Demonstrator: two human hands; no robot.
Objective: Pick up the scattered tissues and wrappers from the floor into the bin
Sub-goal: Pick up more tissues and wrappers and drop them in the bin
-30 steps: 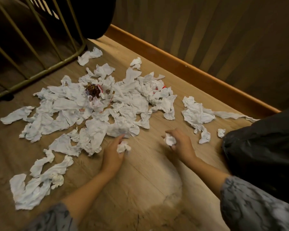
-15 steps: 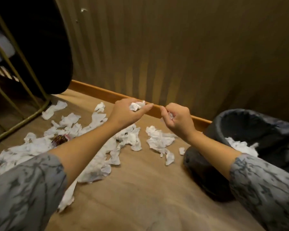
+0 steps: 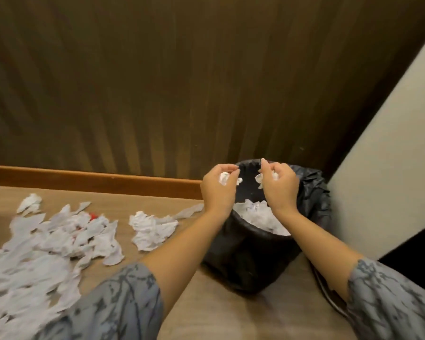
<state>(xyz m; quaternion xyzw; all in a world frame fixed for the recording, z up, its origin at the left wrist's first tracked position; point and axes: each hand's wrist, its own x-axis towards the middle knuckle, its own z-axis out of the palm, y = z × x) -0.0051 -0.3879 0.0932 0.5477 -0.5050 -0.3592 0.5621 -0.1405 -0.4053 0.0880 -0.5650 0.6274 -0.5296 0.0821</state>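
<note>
A black bin [image 3: 245,261] lined with a black bag stands on the floor near the wall, with white tissues [image 3: 258,215] inside. Both hands hover over its mouth. My left hand [image 3: 217,190] has a small crumpled tissue [image 3: 223,178] in its fingers. My right hand [image 3: 279,186] holds another tissue scrap [image 3: 259,179], with fingers partly loosened. Many white tissues [image 3: 47,244] lie scattered on the floor at the left, with a separate clump [image 3: 150,229] nearer the bin. A red wrapper [image 3: 93,216] peeks out among them.
A dark ribbed wall [image 3: 182,94] with a wooden skirting board [image 3: 84,179] runs behind the floor. A pale panel [image 3: 390,180] stands right of the bin. Bare wooden floor [image 3: 219,310] lies in front of the bin.
Both hands rose from the floor with a tissue each and swung right, ending over the bin's mouth. The view turned right with them, and the tissue pile now sits at the left.
</note>
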